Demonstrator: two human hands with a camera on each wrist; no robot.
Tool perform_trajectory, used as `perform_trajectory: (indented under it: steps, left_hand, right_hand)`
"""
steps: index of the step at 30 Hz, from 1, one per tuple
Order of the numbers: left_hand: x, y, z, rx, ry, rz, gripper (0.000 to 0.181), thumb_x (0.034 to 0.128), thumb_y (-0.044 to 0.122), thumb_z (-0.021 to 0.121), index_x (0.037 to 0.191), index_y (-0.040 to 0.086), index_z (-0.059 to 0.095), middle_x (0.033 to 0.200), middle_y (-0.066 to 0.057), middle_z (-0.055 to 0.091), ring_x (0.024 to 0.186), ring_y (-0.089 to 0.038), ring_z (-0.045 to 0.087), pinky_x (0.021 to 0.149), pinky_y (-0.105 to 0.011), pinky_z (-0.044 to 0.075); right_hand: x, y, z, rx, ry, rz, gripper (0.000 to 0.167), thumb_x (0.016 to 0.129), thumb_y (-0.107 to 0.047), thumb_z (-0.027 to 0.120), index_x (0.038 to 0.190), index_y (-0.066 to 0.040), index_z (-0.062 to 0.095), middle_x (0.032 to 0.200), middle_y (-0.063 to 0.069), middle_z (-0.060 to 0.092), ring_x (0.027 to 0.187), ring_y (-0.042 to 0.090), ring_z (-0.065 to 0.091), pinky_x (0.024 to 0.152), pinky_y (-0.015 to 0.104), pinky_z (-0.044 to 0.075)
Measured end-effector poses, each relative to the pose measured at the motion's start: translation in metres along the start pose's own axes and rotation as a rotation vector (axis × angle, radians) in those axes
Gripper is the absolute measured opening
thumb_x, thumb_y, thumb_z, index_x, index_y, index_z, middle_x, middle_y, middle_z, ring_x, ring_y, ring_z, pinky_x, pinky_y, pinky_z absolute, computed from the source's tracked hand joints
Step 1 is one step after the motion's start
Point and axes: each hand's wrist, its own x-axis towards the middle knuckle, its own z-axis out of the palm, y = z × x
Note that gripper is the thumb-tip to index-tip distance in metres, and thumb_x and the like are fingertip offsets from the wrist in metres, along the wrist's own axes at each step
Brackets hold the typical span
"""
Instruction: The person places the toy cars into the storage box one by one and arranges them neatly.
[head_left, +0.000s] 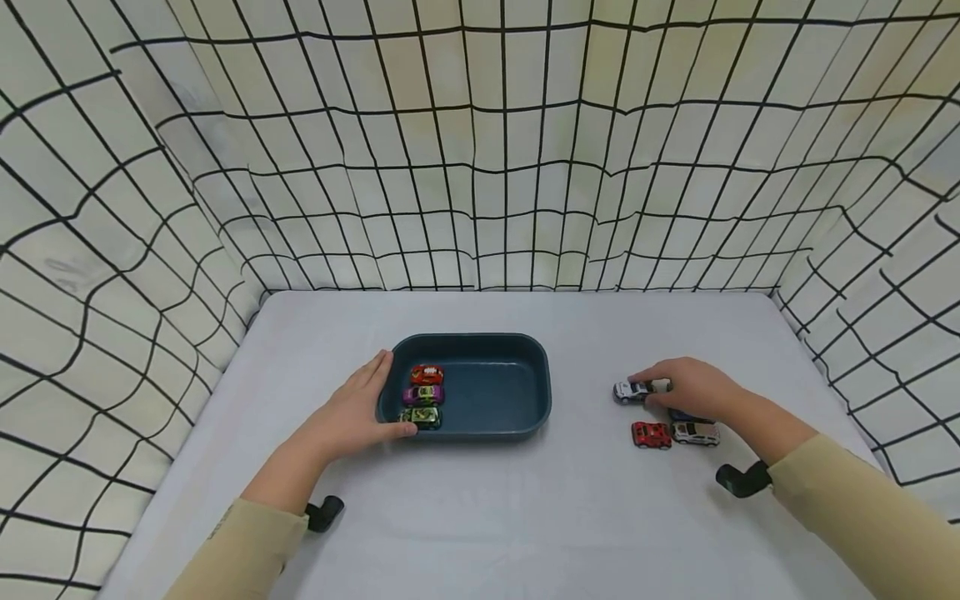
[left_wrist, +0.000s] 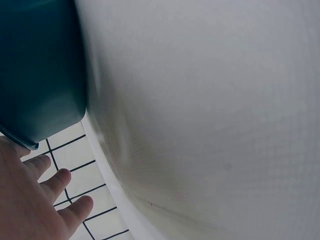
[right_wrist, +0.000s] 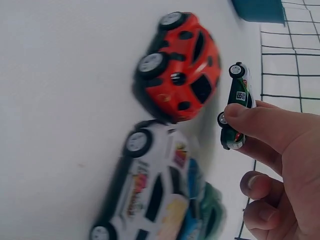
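Observation:
My right hand (head_left: pixel 693 387) pinches a white and dark green toy car (right_wrist: pixel 239 102) between thumb and fingers, and the right wrist view shows it held off the table. Below that hand are a red toy car with black spots (head_left: pixel 651 435), a white toy car (head_left: pixel 696 433) and a blue one (head_left: pixel 686 416) partly hidden by the hand. My left hand (head_left: pixel 356 417) rests at the left end of a dark teal tray (head_left: pixel 495 436), its fingers extended along the side and thumb at the front rim. Inside, at the left, sit a red (head_left: pixel 427 374), a purple (head_left: pixel 423 395) and a green toy car (head_left: pixel 422 417).
A white cloth covers the table (head_left: pixel 480 517). Black netting (head_left: pixel 480 167) over pale sheets encloses its back and sides. Dark wrist-camera mounts (head_left: pixel 742 481) stick out near both sleeves. In the right wrist view, a green toy car (right_wrist: pixel 212 212) lies behind the white and blue ones.

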Motion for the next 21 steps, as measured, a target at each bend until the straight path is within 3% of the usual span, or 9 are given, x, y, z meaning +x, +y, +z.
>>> perform_trajectory:
  steps: [9, 12, 16, 21]
  left_hand:
    - [0.000, -0.001, 0.003, -0.006, 0.000, 0.006, 0.126, 0.0751, 0.069, 0.072, 0.160, 0.008, 0.001, 0.166, -0.015, 0.006, 0.149, -0.041, 0.013, 0.114, -0.063, 0.022]
    - [0.000, -0.001, 0.003, -0.009, 0.000, 0.005, 0.126, 0.0753, 0.069, 0.072, 0.160, 0.008, 0.001, 0.166, -0.015, 0.006, 0.149, -0.041, 0.013, 0.114, -0.063, 0.022]
    - [0.001, 0.000, 0.002, -0.014, -0.003, 0.005, 0.126, 0.0759, 0.068, 0.072, 0.160, 0.008, 0.001, 0.166, -0.015, 0.006, 0.149, -0.041, 0.012, 0.114, -0.064, 0.021]
    - [0.001, 0.001, 0.001, -0.014, -0.007, -0.001, 0.126, 0.0757, 0.069, 0.072, 0.160, 0.008, 0.000, 0.166, -0.015, 0.006, 0.149, -0.041, 0.012, 0.114, -0.064, 0.021]
  right_hand:
    - [0.003, -0.008, -0.014, 0.026, 0.064, -0.019, 0.044, 0.090, -0.024, 0.075, 0.133, -0.024, 0.066, 0.132, 0.009, 0.064, 0.120, 0.035, 0.058, 0.096, 0.056, 0.048]
    - [0.007, -0.013, -0.019, 0.031, 0.072, -0.023, 0.044, 0.090, -0.025, 0.075, 0.133, -0.026, 0.066, 0.131, 0.008, 0.064, 0.104, 0.027, 0.061, 0.083, 0.046, 0.053]
    - [0.013, -0.025, -0.027, 0.057, 0.071, -0.025, 0.044, 0.090, -0.025, 0.075, 0.133, -0.027, 0.066, 0.130, 0.005, 0.065, 0.085, 0.019, 0.053, 0.066, 0.034, 0.047]
    - [0.020, -0.044, -0.035, 0.063, 0.076, -0.056, 0.045, 0.089, -0.025, 0.076, 0.133, -0.028, 0.066, 0.129, 0.003, 0.066, 0.080, 0.018, 0.051, 0.062, 0.031, 0.043]
